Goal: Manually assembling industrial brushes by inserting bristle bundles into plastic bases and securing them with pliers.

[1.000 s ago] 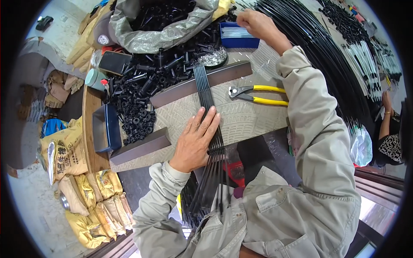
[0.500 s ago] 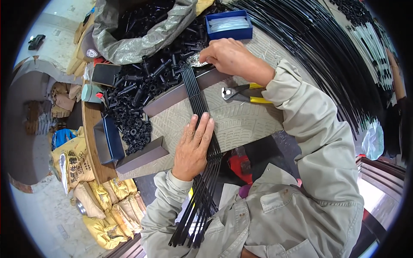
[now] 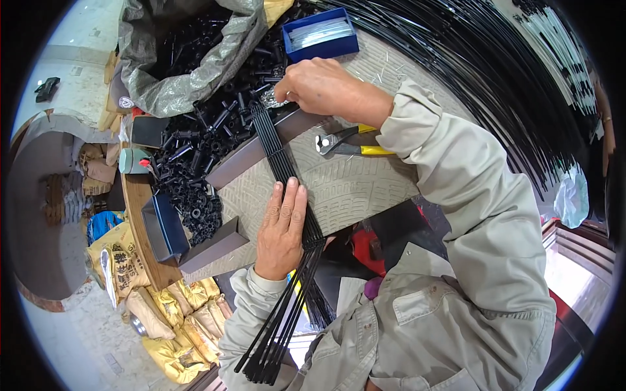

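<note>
A row of thin black rods (image 3: 277,156) lies side by side across the table, and the near ends fan out over its edge toward my lap. My left hand (image 3: 280,238) rests flat on the rods with its fingers stretched out. At the far end of the row, my right hand (image 3: 329,90) is closed with thumb and finger pinched. Whatever may be between those fingertips is too small to make out. Shiny small silver pieces (image 3: 275,95) lie just beside them. End-cutting pincers (image 3: 336,143) with yellow-and-black handles lie to the right of the rods, under my right forearm.
Loose black plastic parts (image 3: 195,156) are heaped at left, behind a metal angle bar (image 3: 241,153). An open grey sack (image 3: 156,85) holds more. A blue box (image 3: 319,49) contains thin white sticks. Long black rods (image 3: 482,72) spread along the right. Yellow bags (image 3: 173,309) sit lower left.
The whole view has shifted a little, so the table things appear farther left. My right hand stays by the rods' far end, and my left hand still lies flat on them.
</note>
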A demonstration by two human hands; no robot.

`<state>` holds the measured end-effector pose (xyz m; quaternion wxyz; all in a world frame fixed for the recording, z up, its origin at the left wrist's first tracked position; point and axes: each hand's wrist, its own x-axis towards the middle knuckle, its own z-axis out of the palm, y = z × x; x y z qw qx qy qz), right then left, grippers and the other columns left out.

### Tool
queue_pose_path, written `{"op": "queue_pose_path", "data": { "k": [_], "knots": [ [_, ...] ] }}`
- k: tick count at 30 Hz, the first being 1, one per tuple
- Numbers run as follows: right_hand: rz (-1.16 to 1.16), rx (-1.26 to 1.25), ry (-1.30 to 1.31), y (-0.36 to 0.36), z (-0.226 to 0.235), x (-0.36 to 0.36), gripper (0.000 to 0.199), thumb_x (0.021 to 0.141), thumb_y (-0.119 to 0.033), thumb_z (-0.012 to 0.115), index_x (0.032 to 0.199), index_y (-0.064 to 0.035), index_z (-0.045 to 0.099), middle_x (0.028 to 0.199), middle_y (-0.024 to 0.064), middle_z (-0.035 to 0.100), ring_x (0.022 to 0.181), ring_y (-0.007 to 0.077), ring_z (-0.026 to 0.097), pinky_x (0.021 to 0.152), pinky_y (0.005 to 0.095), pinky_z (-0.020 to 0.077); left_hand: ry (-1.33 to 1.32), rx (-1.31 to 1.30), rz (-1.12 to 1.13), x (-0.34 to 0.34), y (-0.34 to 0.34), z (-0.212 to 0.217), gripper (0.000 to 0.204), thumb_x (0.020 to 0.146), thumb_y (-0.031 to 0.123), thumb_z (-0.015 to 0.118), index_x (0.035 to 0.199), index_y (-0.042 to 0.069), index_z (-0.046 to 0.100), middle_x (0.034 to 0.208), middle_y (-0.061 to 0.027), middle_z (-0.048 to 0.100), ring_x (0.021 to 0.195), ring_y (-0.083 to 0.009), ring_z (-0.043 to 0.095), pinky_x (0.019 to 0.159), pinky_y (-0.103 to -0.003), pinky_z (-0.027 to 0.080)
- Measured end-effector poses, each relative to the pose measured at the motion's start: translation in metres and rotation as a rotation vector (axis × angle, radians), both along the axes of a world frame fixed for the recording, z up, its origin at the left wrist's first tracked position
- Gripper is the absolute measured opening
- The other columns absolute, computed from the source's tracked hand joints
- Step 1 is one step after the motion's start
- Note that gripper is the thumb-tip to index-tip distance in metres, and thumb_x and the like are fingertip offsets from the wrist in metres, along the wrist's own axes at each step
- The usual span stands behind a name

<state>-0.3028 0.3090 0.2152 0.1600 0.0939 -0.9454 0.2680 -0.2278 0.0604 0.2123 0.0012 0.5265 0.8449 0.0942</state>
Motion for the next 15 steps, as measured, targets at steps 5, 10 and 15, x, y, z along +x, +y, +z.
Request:
{"op": "queue_pose_path", "data": {
  "k": [5, 10, 15],
  "knots": [
    [0.013, 0.017, 0.01, 0.0, 0.0, -0.004, 0.017, 0.072, -0.006, 0.057, 0.084, -0.014, 0.067, 0.081, 0.0065, 0.063, 0.077, 0.0271, 0.062, 0.063, 0.0383, 0.0466, 0.017, 0.004, 0.001, 0.0, 0.002, -0.001, 0.056, 0.074, -0.004, 0.044, 0.129, -0.002, 0.036, 0.135, -0.0193, 0.034, 0.127, -0.0375, 0.029, 0.103, -0.04, 0.029],
    [0.115, 0.029, 0.081, 0.003, -0.001, -0.01, 0.015, 0.076, -0.008, 0.058, 0.087, -0.0139, 0.066, 0.082, 0.0048, 0.06, 0.075, 0.0253, 0.061, 0.062, 0.0372, 0.0454, 0.009, 0.015, 0.009, 0.001, 0.001, -0.001, 0.059, 0.072, -0.006, 0.044, 0.13, 0.001, 0.037, 0.136, -0.0173, 0.035, 0.127, -0.0372, 0.03, 0.103, -0.041, 0.029],
    [0.095, 0.109, -0.026, -0.004, -0.001, -0.013, 0.016, 0.074, -0.006, 0.058, 0.087, -0.0135, 0.064, 0.082, 0.0048, 0.06, 0.072, 0.0263, 0.062, 0.058, 0.0374, 0.0444, 0.014, 0.034, 0.02, 0.003, -0.001, -0.007, 0.062, 0.07, -0.007, 0.044, 0.131, 0.002, 0.037, 0.137, -0.0162, 0.034, 0.126, -0.038, 0.03, 0.102, -0.041, 0.03]
  ]
}}
